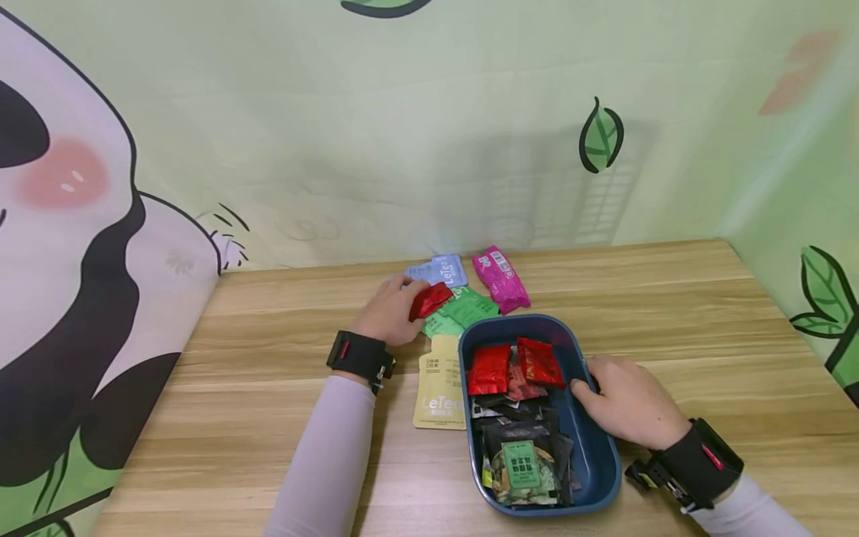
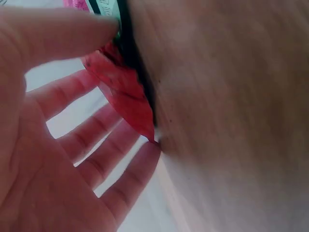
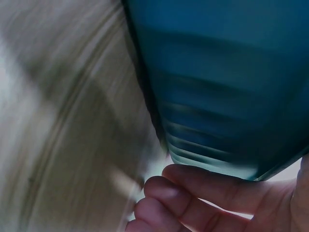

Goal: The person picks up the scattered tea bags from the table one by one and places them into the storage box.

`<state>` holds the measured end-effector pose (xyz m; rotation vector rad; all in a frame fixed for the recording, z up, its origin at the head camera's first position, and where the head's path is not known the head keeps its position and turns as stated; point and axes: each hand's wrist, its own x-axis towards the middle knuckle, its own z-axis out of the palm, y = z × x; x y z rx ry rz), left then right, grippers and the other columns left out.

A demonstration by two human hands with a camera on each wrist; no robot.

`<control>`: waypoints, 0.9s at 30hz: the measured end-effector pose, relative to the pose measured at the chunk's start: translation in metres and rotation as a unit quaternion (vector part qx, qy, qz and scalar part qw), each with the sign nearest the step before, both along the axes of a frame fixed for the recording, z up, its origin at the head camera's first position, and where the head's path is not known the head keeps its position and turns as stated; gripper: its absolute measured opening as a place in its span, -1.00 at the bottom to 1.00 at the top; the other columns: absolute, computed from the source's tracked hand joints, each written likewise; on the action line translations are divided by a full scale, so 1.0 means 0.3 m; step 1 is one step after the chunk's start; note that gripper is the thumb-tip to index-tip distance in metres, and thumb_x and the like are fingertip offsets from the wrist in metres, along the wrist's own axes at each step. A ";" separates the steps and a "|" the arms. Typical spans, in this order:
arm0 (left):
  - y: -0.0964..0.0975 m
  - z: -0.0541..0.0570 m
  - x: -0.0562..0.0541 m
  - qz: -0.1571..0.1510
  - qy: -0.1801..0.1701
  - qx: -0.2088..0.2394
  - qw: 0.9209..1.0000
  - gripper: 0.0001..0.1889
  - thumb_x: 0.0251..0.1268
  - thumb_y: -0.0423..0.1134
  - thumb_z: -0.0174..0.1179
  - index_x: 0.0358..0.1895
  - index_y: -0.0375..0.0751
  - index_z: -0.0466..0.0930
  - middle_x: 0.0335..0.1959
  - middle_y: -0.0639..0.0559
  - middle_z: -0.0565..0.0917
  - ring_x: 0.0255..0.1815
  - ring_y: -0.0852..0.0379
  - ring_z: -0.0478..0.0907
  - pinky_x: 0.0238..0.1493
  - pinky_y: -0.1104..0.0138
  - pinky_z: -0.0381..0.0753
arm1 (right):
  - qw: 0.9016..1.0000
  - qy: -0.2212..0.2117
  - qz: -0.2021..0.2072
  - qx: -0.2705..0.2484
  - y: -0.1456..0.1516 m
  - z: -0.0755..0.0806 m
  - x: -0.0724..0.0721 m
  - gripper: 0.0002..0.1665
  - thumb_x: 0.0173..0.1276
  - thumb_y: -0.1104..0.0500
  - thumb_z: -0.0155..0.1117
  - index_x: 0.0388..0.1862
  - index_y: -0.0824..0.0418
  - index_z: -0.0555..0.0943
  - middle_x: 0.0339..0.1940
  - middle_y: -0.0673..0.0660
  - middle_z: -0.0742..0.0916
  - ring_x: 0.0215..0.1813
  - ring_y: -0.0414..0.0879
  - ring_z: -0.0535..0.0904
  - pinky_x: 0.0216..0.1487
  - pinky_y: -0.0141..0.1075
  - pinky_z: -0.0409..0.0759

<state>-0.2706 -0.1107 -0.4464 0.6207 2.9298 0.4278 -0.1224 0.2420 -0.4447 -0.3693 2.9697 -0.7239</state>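
Observation:
My left hand (image 1: pixel 388 309) has its thumb and fingers around a small shiny red packet (image 1: pixel 432 300), over green LeTea packets (image 1: pixel 475 306). In the left wrist view the red packet (image 2: pixel 123 92) lies against the fingers, with the thumb across its upper end. With its thumb over the rim, my right hand (image 1: pixel 631 403) grips the side of a blue plastic bin (image 1: pixel 599 466). The right wrist view shows curled fingers by the bin's outer wall (image 3: pixel 217 96). Inside the bin lie red packets (image 1: pixel 490 369) and several dark sachets with a green label (image 1: pixel 522 464).
A pale yellow LeTea packet (image 1: pixel 436 395) lies left of the bin, partly behind its rim. Farther back are blue LeTea packets (image 1: pixel 448 270) and a magenta packet (image 1: pixel 501 279). The wooden table (image 1: pixel 268 365) ends at a printed backdrop (image 1: pixel 376 149).

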 end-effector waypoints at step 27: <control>0.139 0.206 0.131 -0.105 0.129 0.042 0.985 -0.40 -0.07 -0.05 0.38 0.16 -0.06 0.56 -0.12 0.08 0.59 -0.25 0.17 0.51 -0.34 0.32 0.57 | 1.000 -0.004 0.003 0.000 -0.003 0.004 -0.001 -0.68 0.49 0.06 0.25 -0.53 0.00 0.55 -0.56 -0.05 0.52 -0.48 -0.21 0.42 -0.46 -0.33 0.28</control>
